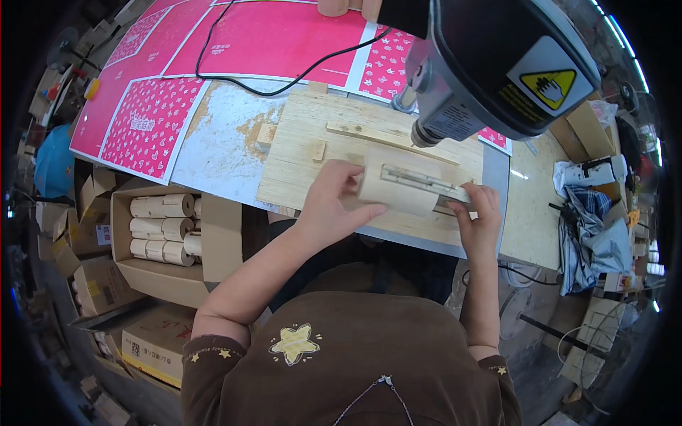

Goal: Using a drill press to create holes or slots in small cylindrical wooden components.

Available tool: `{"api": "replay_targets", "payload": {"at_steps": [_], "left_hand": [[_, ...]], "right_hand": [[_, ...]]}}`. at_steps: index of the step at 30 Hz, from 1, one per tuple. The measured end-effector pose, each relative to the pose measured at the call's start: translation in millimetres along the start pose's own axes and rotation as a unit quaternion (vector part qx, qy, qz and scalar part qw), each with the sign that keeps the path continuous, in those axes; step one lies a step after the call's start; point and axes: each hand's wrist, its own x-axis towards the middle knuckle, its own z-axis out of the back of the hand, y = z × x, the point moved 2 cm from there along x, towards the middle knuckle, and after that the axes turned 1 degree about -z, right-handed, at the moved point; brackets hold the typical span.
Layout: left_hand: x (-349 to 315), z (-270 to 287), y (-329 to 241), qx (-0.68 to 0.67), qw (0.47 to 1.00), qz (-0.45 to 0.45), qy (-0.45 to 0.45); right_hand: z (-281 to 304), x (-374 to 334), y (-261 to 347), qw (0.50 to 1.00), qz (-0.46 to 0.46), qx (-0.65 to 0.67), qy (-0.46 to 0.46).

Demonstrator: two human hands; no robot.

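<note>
Left arm: the forearm is reaching up and to the right from the lower edge; the left hand (332, 202) is bending round the left end of a pale wooden cylinder (373, 186).
Right arm: it is rising almost straight; the right hand (481, 216) is turning inward at the cylinder's other end.
Left fingers: they are grasping the cylinder, thumb along the near side, the others curling at its left end.
Right fingers: they are pinching the right end of a narrow strip (419, 179) that is lying along the cylinder's upper face; whether they are also pressing the cylinder, one cannot tell.
Cylinder: it is lying sideways in the hands over a wooden board (288, 163); contact beneath is hidden.
Board: it is resting on the surface (220, 167) and carrying a wooden bar (376, 136) and a small block (320, 150).
Overhead: a black machine head (490, 50) is overhanging the surface, its chuck (424, 135) pointing down just beyond the cylinder, hiding part of the far side.
Left side: an open carton (224, 241) is holding more wooden cylinders (162, 228); a black cable (305, 73) is crossing pink sheets (277, 42).
</note>
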Motion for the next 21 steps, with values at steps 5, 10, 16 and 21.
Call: {"api": "replay_targets", "payload": {"at_steps": [5,10,16,21], "left_hand": [[17.8,-0.1,13.9,0.261,0.948,-0.183,-0.009],[29.4,12.9,28.7,0.322,0.931,-0.163,-0.044],[34.8,24.0,34.2,0.319,0.930,-0.182,-0.016],[34.9,24.1,37.9,0.309,0.930,-0.197,-0.011]], "right_hand": [[-10.6,25.4,-10.7,0.999,-0.003,-0.032,-0.033],[-29.3,35.0,7.9,1.000,-0.009,0.000,-0.026],[-14.8,37.2,-1.1,0.971,-0.082,0.223,0.002],[73.3,114.7,17.6,0.935,-0.038,0.309,-0.171]]}}
